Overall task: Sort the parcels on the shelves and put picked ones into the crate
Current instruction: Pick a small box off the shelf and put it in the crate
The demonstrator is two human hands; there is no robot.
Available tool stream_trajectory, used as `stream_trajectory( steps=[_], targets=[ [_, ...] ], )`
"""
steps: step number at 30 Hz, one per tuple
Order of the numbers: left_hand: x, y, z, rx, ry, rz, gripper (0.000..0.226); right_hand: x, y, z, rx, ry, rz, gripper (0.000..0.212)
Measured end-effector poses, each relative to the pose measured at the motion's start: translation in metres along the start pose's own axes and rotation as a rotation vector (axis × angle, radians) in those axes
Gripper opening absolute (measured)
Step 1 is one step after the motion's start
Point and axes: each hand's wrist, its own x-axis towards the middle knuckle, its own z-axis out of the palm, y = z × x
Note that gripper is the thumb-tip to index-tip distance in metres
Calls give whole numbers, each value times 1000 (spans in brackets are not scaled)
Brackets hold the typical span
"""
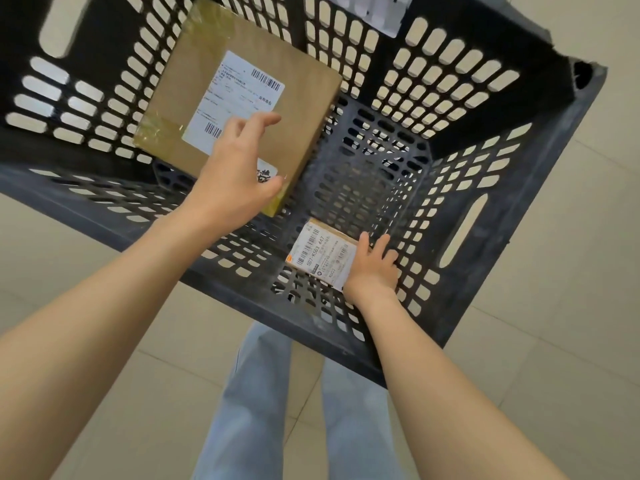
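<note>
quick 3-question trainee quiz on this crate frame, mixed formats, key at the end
1. True or false: the large brown parcel lies flat on the floor of the black crate.
2. Which hand touches the small labelled parcel? A) left hand B) right hand C) neither
3. Fill in: the code printed large on the small parcel's label begins "507-____".

Key
1. False. It is tilted, leaning toward the far-left wall, with the left hand at its near edge.
2. B. The right hand rests on its right edge, at the crate floor.
3. K503
</note>
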Motion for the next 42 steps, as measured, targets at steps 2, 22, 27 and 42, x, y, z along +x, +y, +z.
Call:
stream_trajectory(
  steps=[2, 22, 27, 42],
  targets=[
    [0, -3, -1, 6, 5, -4, 65, 1, -1, 0, 57, -21, 4, 101],
    [-158, 59, -212, -5, 466, -180, 63, -198, -73, -181, 13, 213, -420, 93],
    [-262, 50, -283, -9, 717, -305, 62, -297, -162, -211, -128, 309, -713, 87],
    [-718, -29, -356, 135, 1205, -832, 58, -648, -362, 34, -620, 189, -1443, 79]
  ],
)
